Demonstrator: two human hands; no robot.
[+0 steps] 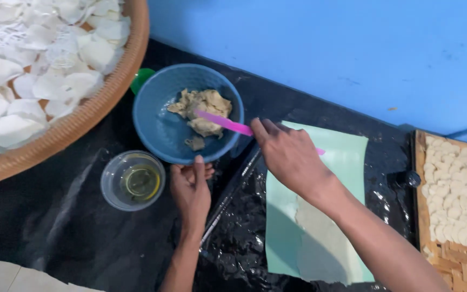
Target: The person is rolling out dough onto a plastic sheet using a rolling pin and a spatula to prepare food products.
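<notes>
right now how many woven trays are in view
2. A round woven tray of thin white pieces sits upper left; a rectangular woven tray of small pale pieces sits at the right edge. Both are cut off by the frame.

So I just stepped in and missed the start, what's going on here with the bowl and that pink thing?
A person's left hand grips the near rim of a blue bowl holding a lump of beige dough. The right hand holds a pink spatula with its tip on the dough. A pale green sheet, partly smeared with dough, lies on black plastic to the right. A small clear cup of oil sits beside the bowl.
</notes>
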